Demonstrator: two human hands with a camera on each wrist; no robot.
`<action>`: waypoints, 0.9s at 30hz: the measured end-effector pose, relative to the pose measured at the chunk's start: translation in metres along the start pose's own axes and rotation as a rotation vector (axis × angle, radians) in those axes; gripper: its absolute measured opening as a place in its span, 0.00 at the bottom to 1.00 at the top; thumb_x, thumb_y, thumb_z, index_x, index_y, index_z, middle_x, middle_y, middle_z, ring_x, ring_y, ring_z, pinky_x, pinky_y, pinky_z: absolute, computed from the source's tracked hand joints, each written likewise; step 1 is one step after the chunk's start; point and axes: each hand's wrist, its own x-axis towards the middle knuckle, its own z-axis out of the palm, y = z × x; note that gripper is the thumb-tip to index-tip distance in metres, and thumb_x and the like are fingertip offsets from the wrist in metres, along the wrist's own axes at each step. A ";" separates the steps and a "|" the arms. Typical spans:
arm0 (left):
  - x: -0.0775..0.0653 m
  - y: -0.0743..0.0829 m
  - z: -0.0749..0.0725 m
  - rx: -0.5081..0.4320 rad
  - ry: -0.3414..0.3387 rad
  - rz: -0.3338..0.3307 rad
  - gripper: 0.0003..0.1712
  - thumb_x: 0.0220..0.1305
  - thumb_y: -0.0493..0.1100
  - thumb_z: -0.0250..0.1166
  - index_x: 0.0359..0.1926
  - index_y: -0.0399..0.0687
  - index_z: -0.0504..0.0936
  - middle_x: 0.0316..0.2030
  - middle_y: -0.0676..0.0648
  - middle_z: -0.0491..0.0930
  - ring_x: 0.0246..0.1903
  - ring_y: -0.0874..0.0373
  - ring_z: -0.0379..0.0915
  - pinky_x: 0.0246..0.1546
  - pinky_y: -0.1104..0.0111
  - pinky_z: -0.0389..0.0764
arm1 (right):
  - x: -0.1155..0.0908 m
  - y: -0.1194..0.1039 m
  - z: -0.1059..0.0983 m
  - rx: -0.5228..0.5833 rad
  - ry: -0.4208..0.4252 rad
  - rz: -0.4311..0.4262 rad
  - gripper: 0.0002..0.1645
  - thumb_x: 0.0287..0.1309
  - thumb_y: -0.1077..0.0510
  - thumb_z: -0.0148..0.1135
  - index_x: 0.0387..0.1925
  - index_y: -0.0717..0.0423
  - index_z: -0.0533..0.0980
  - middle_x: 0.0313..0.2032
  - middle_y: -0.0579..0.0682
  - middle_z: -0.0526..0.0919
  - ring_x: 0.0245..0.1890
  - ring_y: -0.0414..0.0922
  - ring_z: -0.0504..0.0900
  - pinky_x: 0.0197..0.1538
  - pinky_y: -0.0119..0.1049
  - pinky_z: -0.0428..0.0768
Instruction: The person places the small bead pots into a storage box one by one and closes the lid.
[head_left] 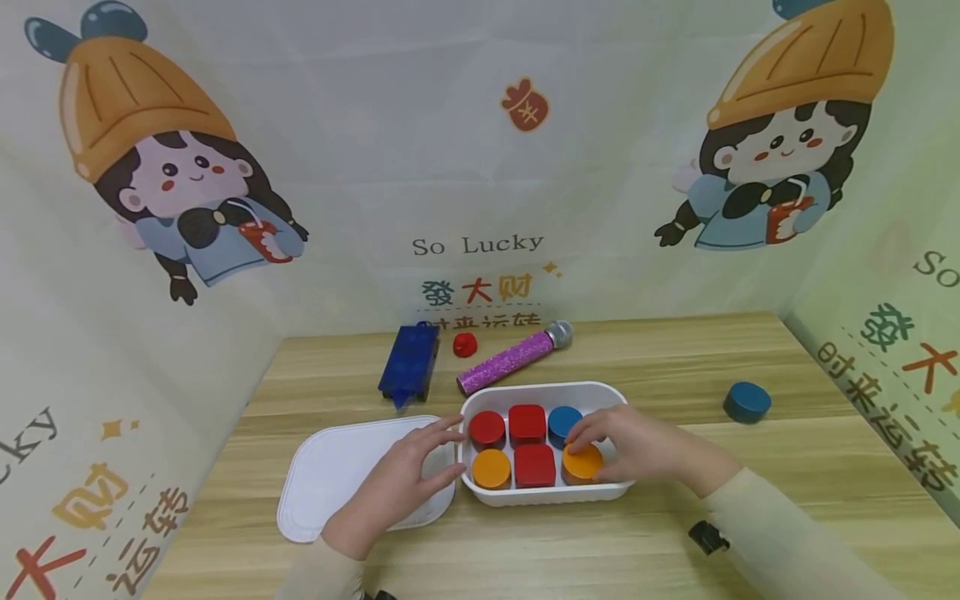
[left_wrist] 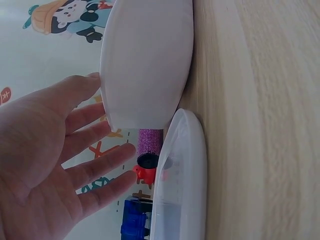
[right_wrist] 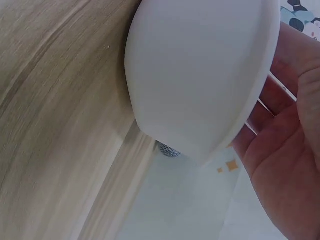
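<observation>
A white oblong box point(head_left: 555, 497) holds several coloured blocks in two rows. In it are a red round block point(head_left: 487, 430), two red squarish blocks point(head_left: 527, 424), a blue round block point(head_left: 562, 423), and two orange round blocks point(head_left: 491, 469). My right hand point(head_left: 648, 450) reaches over the box's right end and holds the front right orange block between fingers and thumb. In the right wrist view the box wall point(right_wrist: 195, 75) hides those fingertips. My left hand point(head_left: 405, 475) touches the box's left end, its fingers spread and relaxed, with nothing gripped.
A white lid point(head_left: 337, 467) lies left of the box, beneath the left hand. Behind stand a dark blue toy point(head_left: 410, 362), a small red object point(head_left: 465, 344) and a glittery purple microphone point(head_left: 510, 360). One blue round block point(head_left: 747, 402) sits far right on the wooden table.
</observation>
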 end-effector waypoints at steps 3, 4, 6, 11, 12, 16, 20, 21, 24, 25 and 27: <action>0.000 0.000 0.001 -0.004 -0.004 -0.001 0.22 0.68 0.50 0.71 0.60 0.51 0.84 0.74 0.50 0.71 0.72 0.44 0.69 0.72 0.43 0.69 | 0.003 -0.001 0.001 -0.004 -0.020 0.005 0.21 0.52 0.61 0.79 0.49 0.50 0.88 0.54 0.46 0.88 0.58 0.51 0.83 0.62 0.50 0.84; 0.000 0.000 0.001 -0.006 -0.006 -0.003 0.22 0.68 0.50 0.71 0.60 0.51 0.84 0.74 0.50 0.71 0.72 0.44 0.69 0.72 0.43 0.69 | 0.004 -0.002 0.001 -0.003 -0.024 0.009 0.21 0.52 0.61 0.79 0.50 0.50 0.88 0.54 0.46 0.88 0.59 0.51 0.83 0.63 0.50 0.84; 0.000 0.001 0.001 -0.006 -0.011 -0.009 0.22 0.68 0.50 0.71 0.60 0.51 0.84 0.73 0.50 0.71 0.71 0.44 0.69 0.72 0.43 0.70 | 0.005 -0.002 0.002 -0.002 -0.030 0.013 0.21 0.52 0.62 0.79 0.50 0.49 0.88 0.54 0.45 0.88 0.58 0.51 0.84 0.63 0.51 0.83; 0.000 0.002 0.000 -0.006 -0.018 -0.016 0.22 0.68 0.50 0.71 0.60 0.51 0.84 0.73 0.51 0.72 0.71 0.44 0.69 0.72 0.44 0.70 | 0.006 0.001 0.004 0.011 -0.026 -0.013 0.22 0.51 0.62 0.79 0.50 0.48 0.87 0.53 0.43 0.89 0.57 0.48 0.85 0.63 0.49 0.84; 0.000 0.002 0.000 -0.005 -0.017 -0.014 0.22 0.68 0.50 0.71 0.60 0.51 0.84 0.73 0.51 0.71 0.71 0.44 0.69 0.72 0.44 0.70 | 0.006 0.001 0.004 0.019 -0.024 -0.016 0.22 0.51 0.62 0.79 0.50 0.47 0.87 0.53 0.43 0.89 0.56 0.48 0.85 0.63 0.48 0.84; 0.000 0.002 -0.001 -0.002 -0.010 -0.006 0.22 0.68 0.50 0.71 0.60 0.51 0.84 0.73 0.51 0.71 0.71 0.44 0.69 0.72 0.44 0.70 | 0.001 0.003 0.000 0.056 0.001 -0.023 0.24 0.51 0.62 0.79 0.51 0.48 0.86 0.51 0.42 0.89 0.55 0.47 0.85 0.62 0.49 0.84; 0.000 0.002 -0.001 0.000 -0.006 -0.007 0.22 0.68 0.50 0.71 0.60 0.51 0.84 0.73 0.51 0.72 0.71 0.44 0.69 0.72 0.43 0.70 | -0.009 0.009 -0.007 0.074 0.064 -0.024 0.22 0.52 0.61 0.79 0.51 0.51 0.86 0.49 0.44 0.89 0.51 0.46 0.85 0.58 0.48 0.86; 0.000 0.002 -0.001 0.000 -0.006 -0.008 0.22 0.68 0.50 0.71 0.60 0.51 0.84 0.73 0.51 0.72 0.71 0.44 0.69 0.72 0.43 0.70 | -0.013 0.011 -0.009 0.070 0.086 -0.030 0.21 0.53 0.62 0.79 0.51 0.52 0.86 0.49 0.45 0.89 0.49 0.46 0.85 0.56 0.48 0.86; 0.000 0.002 -0.002 0.002 -0.006 -0.009 0.22 0.67 0.50 0.71 0.60 0.51 0.84 0.73 0.51 0.72 0.71 0.44 0.69 0.72 0.43 0.70 | -0.025 0.018 -0.017 0.044 0.160 -0.013 0.18 0.56 0.60 0.77 0.50 0.54 0.86 0.48 0.47 0.90 0.47 0.48 0.85 0.53 0.48 0.87; 0.000 0.002 -0.002 0.002 -0.006 -0.008 0.22 0.67 0.50 0.71 0.60 0.51 0.84 0.73 0.51 0.72 0.71 0.44 0.69 0.72 0.44 0.70 | -0.030 0.021 -0.020 0.029 0.191 0.001 0.17 0.57 0.59 0.77 0.49 0.54 0.86 0.48 0.48 0.90 0.47 0.48 0.86 0.53 0.48 0.88; 0.000 0.001 -0.002 0.005 -0.005 -0.002 0.22 0.68 0.50 0.71 0.60 0.51 0.84 0.73 0.51 0.72 0.71 0.44 0.69 0.72 0.44 0.70 | -0.041 0.026 -0.028 -0.002 0.247 0.041 0.17 0.58 0.58 0.77 0.49 0.53 0.86 0.49 0.48 0.89 0.46 0.47 0.86 0.51 0.47 0.88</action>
